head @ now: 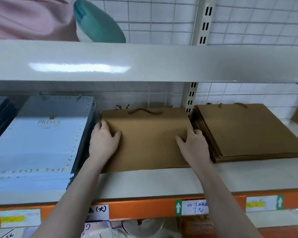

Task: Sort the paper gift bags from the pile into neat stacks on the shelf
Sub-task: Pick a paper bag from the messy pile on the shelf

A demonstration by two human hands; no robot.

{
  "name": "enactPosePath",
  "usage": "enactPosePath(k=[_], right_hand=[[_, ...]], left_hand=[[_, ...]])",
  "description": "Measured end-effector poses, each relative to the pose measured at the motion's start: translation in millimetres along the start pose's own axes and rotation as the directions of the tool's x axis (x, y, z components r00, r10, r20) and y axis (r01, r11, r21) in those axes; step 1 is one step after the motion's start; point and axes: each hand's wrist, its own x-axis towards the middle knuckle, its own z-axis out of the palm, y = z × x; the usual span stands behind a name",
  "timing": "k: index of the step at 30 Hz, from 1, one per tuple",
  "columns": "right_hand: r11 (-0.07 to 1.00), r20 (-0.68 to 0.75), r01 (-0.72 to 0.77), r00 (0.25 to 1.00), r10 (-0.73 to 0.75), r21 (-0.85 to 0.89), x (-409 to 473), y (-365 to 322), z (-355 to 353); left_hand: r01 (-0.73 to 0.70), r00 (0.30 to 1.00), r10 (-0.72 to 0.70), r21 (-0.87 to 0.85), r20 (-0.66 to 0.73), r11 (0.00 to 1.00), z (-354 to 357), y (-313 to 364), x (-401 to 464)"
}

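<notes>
Brown kraft bag (pixel 150 140): flat, face up, twisted cord handle toward the back wall, topping a low stack at mid-shelf (pixel 162 182). Second brown kraft stack (pixel 248 133): thicker, edges slightly fanned, just beside it to the right. Pale blue "PRINCE" bags (pixel 40 145): tall flat stack with crown emblem, just to the left.

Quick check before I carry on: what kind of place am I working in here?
Probably a shop or its stockroom: metal shelving with handwritten labels on its orange edge, wire-grid backing, and flat stacks of brown paper bags and blue PRINCE bags.
</notes>
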Motion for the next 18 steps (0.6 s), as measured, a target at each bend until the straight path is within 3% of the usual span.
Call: enactPosePath(k=[18], right_hand=[[0.980,-0.112,0.056,0.991,-0.078,-0.190,4,-4,21]], left_hand=[[0.002,1.000,0.005,0.226,-0.030,0.974,17,-2,14]])
